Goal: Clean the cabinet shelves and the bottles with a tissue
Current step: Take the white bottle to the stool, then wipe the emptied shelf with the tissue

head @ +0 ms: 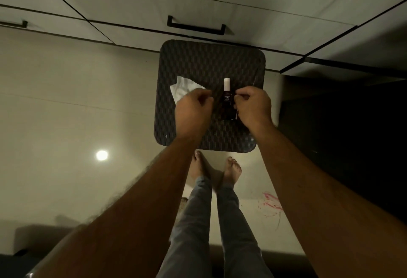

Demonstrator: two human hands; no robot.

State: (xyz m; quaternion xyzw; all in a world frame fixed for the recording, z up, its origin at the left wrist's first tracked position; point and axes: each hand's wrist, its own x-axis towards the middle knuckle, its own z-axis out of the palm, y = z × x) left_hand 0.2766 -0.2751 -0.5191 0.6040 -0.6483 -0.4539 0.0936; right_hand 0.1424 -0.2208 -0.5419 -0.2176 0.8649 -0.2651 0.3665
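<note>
A small dark bottle (226,101) with a white cap stands upright on a dark woven stool (198,61). A white tissue (181,89) lies on the stool's left part and runs under my left hand (193,106), whose fingers are curled over it, a short gap left of the bottle. My right hand (253,103) is at the bottle's right side with its fingers curled in. The fingertips reach the bottle's edge, but whether they grip it is hidden. Thin pale lines show beside this hand.
Pale cabinet drawers with black handles (196,25) stand right behind the stool. A dark opening (343,105) lies to the right. My bare feet (215,172) stand on the glossy floor just before the stool. Red scribbles (272,205) mark the floor at the right.
</note>
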